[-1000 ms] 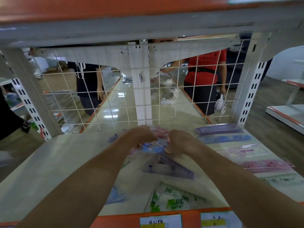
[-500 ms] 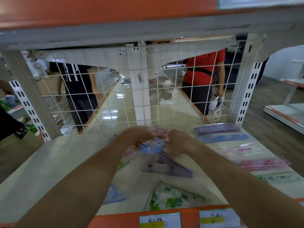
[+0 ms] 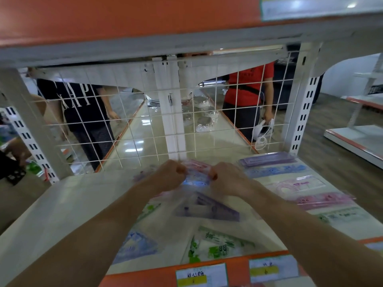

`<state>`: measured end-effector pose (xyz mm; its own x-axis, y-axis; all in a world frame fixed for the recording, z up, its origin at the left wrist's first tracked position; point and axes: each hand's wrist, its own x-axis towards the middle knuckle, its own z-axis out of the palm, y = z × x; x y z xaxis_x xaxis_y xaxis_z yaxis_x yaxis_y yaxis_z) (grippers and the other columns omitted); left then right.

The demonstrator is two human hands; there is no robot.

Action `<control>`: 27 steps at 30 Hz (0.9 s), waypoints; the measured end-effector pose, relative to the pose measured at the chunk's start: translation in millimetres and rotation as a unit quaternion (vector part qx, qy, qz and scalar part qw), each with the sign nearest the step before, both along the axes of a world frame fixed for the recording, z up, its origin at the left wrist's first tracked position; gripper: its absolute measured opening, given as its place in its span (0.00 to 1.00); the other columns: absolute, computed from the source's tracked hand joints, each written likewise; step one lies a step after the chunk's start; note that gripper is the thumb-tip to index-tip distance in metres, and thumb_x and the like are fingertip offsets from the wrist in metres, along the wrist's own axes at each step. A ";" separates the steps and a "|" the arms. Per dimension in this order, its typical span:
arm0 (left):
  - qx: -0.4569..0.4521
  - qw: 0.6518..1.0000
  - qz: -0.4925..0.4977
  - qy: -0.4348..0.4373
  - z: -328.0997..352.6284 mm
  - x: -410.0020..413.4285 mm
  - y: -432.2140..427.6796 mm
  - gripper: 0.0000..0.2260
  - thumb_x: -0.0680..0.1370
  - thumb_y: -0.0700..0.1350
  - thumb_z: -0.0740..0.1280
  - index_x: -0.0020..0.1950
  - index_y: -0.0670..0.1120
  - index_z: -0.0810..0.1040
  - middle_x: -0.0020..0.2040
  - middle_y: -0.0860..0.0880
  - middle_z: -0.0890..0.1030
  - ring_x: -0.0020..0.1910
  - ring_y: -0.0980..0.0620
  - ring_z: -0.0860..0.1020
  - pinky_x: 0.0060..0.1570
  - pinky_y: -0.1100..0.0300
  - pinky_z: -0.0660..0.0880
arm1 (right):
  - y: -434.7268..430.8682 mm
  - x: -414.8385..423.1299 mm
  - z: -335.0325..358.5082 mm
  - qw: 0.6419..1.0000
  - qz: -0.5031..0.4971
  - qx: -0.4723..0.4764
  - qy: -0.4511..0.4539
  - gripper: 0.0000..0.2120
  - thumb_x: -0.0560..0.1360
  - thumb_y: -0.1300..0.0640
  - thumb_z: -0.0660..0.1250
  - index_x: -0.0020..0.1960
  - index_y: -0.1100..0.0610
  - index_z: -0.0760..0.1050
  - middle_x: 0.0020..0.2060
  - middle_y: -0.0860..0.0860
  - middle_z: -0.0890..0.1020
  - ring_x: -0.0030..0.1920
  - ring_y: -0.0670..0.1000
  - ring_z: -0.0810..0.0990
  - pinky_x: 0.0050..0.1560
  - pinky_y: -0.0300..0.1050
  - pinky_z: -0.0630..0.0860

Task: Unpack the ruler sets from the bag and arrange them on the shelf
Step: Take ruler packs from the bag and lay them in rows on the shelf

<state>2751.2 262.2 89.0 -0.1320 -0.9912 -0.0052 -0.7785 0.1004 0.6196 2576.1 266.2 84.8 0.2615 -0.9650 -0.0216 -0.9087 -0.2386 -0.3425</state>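
Gripping the far end of a clear plastic bag (image 3: 170, 228), the left hand (image 3: 167, 177) and the right hand (image 3: 230, 180) sit close together with their fingers curled tight into the bunched film. The bag lies flat on the white shelf (image 3: 62, 204), stretching from the hands toward its orange front edge. Inside the bag a purple ruler set (image 3: 209, 208) lies at a slant near the middle, a green ruler set (image 3: 217, 243) lies near the front, and a blue ruler set (image 3: 134, 247) lies at the left. Just to the right of the bag, a column of ruler sets (image 3: 294, 184) lies on the shelf, running from purple beside the wire grid (image 3: 124, 129) through blue and pink to green nearest the front. Two price labels (image 3: 201, 274) sit on the orange edge. Beyond the grid stand a person in a dark shirt (image 3: 78, 100) and a person in a red shirt (image 3: 248, 88).
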 end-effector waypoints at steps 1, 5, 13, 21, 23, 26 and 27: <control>-0.007 1.000 0.001 -0.009 -1.0 -2.7 0.0 0.09 0.76 0.36 0.61 0.44 0.37 0.81 0.31 0.49 0.72 0.29 0.57 0.68 0.25 0.72 0.62 | -0.1 1.3 -1.1 1.000 0.000 -0.010 0.002 0.09 0.75 0.60 0.62 0.47 0.56 0.81 0.45 0.54 0.81 0.48 0.56 0.79 0.46 0.43 0.73; -0.001 0.999 -0.011 -0.030 -2.0 -13.5 -1.3 0.12 0.79 0.39 0.58 0.36 0.41 0.71 0.33 0.48 0.69 0.34 0.52 0.67 0.29 0.64 0.61 | 0.8 3.8 -2.3 1.000 0.002 -0.026 -0.001 0.13 0.76 0.61 0.59 0.32 0.54 0.68 0.37 0.52 0.74 0.40 0.54 0.72 0.40 0.43 0.66; 0.003 0.999 -0.009 -0.049 0.2 -21.2 5.3 0.19 0.80 0.38 0.55 0.72 0.43 0.63 0.69 0.42 0.69 0.61 0.48 0.70 0.51 0.63 0.64 | -2.6 4.8 -10.6 0.994 0.019 -0.109 0.005 0.12 0.79 0.57 0.58 0.57 0.56 0.77 0.52 0.53 0.80 0.52 0.55 0.78 0.46 0.43 0.67; -0.048 0.999 0.012 0.022 1.5 -16.7 -1.6 0.12 0.79 0.41 0.59 0.50 0.36 0.80 0.48 0.38 0.80 0.45 0.46 0.76 0.42 0.57 0.69 | -3.3 7.9 -13.0 0.988 0.043 -0.148 0.031 0.15 0.78 0.58 0.56 0.61 0.52 0.75 0.54 0.54 0.81 0.56 0.56 0.77 0.52 0.46 0.70; -0.062 0.998 -0.003 0.019 -1.6 -13.6 -2.4 0.10 0.77 0.39 0.61 0.49 0.35 0.81 0.47 0.37 0.81 0.46 0.43 0.78 0.46 0.54 0.73 | -6.0 7.1 -14.7 0.988 0.038 -0.147 0.035 0.14 0.78 0.58 0.56 0.60 0.53 0.76 0.53 0.55 0.81 0.55 0.57 0.78 0.50 0.46 0.70; -0.074 0.997 -0.008 0.027 -4.6 -7.7 -3.2 0.08 0.75 0.37 0.65 0.48 0.36 0.82 0.44 0.38 0.82 0.41 0.49 0.76 0.44 0.55 0.73 | -8.4 3.7 -15.6 0.989 0.045 -0.141 0.021 0.13 0.78 0.58 0.57 0.55 0.55 0.78 0.49 0.54 0.81 0.51 0.56 0.78 0.45 0.45 0.68; -0.078 0.997 -0.002 0.024 -5.4 -6.4 -4.4 0.07 0.75 0.38 0.65 0.47 0.37 0.82 0.42 0.39 0.82 0.39 0.50 0.75 0.42 0.56 0.72 | -8.6 1.4 -15.2 0.990 0.043 -0.131 0.005 0.12 0.78 0.58 0.57 0.52 0.55 0.79 0.47 0.54 0.81 0.49 0.55 0.78 0.43 0.44 0.66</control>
<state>2744.9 257.7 83.6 -0.1323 -0.9789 0.1558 -0.7474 0.2018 0.6330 2577.5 257.6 69.6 0.3435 -0.9122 0.2231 -0.8841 -0.3943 -0.2508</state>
